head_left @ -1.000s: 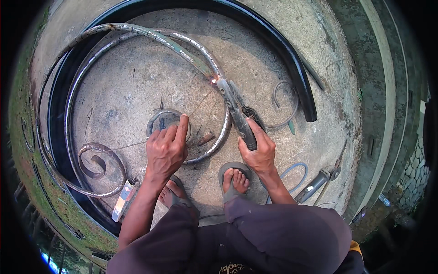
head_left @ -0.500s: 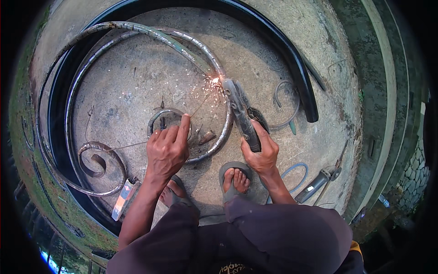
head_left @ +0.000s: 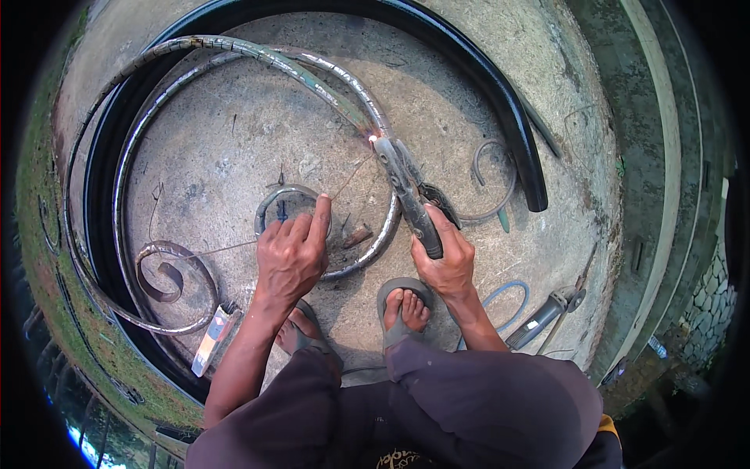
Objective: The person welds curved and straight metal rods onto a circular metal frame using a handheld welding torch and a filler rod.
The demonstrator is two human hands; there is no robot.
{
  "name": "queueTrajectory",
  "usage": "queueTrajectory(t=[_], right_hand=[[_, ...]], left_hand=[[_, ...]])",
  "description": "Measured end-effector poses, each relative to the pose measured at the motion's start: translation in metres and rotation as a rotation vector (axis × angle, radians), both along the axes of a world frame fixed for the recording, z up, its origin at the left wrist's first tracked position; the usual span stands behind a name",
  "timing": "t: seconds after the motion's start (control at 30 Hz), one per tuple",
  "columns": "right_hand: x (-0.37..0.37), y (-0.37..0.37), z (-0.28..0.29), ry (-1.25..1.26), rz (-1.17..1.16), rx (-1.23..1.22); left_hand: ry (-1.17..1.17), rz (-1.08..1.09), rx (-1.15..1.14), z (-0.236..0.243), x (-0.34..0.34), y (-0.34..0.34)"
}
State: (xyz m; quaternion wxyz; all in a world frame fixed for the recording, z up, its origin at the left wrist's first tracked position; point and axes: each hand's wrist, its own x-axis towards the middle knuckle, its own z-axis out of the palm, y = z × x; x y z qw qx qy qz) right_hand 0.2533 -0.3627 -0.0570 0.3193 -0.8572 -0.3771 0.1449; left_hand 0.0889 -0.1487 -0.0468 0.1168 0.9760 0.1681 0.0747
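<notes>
Left hand (head_left: pixel 293 254) is lying back-up, index pointing, fingers curling around thin rod (head_left: pixel 351 177) | right hand (head_left: pixel 445 254) is angling forward, gripping black-handled tool (head_left: pixel 402 184) | tool's tip is pointing at glowing spot (head_left: pixel 373 139) on coiled metal tube's (head_left: pixel 226 44) upper right

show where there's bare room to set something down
Bare concrete shows between the end of the black pipe and the angle grinder; inside the silver ring, above the small ring, it is mostly bare. It is crowded around the left hand, with its thin rod and a rusty piece, and around the right hand's electrode holder.
</notes>
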Motion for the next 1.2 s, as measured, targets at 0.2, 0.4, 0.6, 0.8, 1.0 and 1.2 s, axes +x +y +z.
queueTrajectory(t=[0.2, 0.4, 0.6, 0.8, 1.0, 1.2], right_hand=[[0.001, 0.0, -0.002, -0.044, 0.024, 0.027], [0.001, -0.001, -0.002, -0.021, 0.014, 0.016], [0.01, -0.009, 0.016, 0.282, -0.293, 0.19], [0.071, -0.034, 0.028, 0.639, -0.613, 0.763], [0.157, -0.136, 0.029, 0.839, -0.763, 0.868], [0.184, -0.244, 0.003, 0.943, -0.8, 0.815]], left_hand=[[0.005, 0.002, 0.013, -0.003, -0.002, -0.001], [-0.02, -0.001, -0.008, 0.005, 0.003, 0.0], [0.054, 0.119, 0.082, 0.067, -0.014, -0.003], [0.061, 0.101, 0.198, 0.031, -0.033, 0.026], [0.143, 0.153, 0.148, -0.021, -0.053, 0.052], [0.06, 0.21, 0.125, -0.008, -0.05, 0.048]])
